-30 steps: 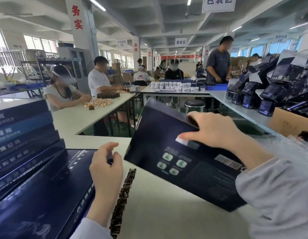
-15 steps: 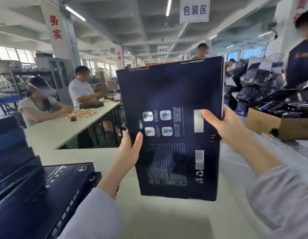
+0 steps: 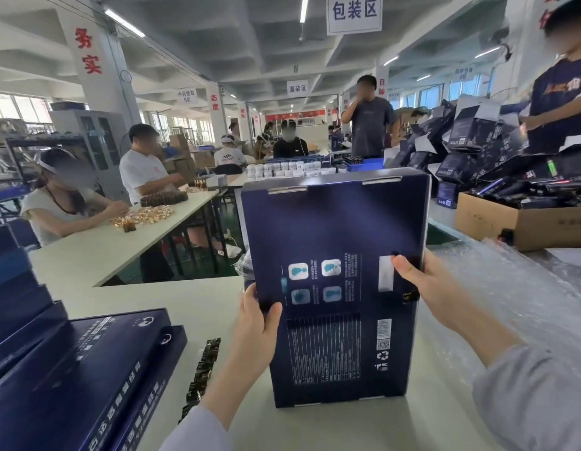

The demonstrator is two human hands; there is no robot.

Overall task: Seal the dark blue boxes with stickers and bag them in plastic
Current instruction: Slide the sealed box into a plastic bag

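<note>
A dark blue box (image 3: pixel 334 242) stands upright on its short end on the pale table (image 3: pixel 331 428), its printed back facing me. My left hand (image 3: pixel 257 323) grips its left edge, thumb on the face. My right hand (image 3: pixel 427 281) holds its right edge, thumb near a white label. A small dark sticker (image 3: pixel 410 297) sits on the right edge just below that thumb. A strip of dark stickers (image 3: pixel 201 375) lies on the table left of the box. Clear plastic bags (image 3: pixel 523 288) are heaped to the right.
Stacked dark blue boxes (image 3: pixel 74 379) fill the table's left side. A cardboard carton (image 3: pixel 517 226) of dark packages stands at the right, with a person behind it. Other people work at tables farther back.
The box was lying tilted under my right hand, then was lifted upright; now it stands lower, its bottom end on the table, held by both hands at its sides.
</note>
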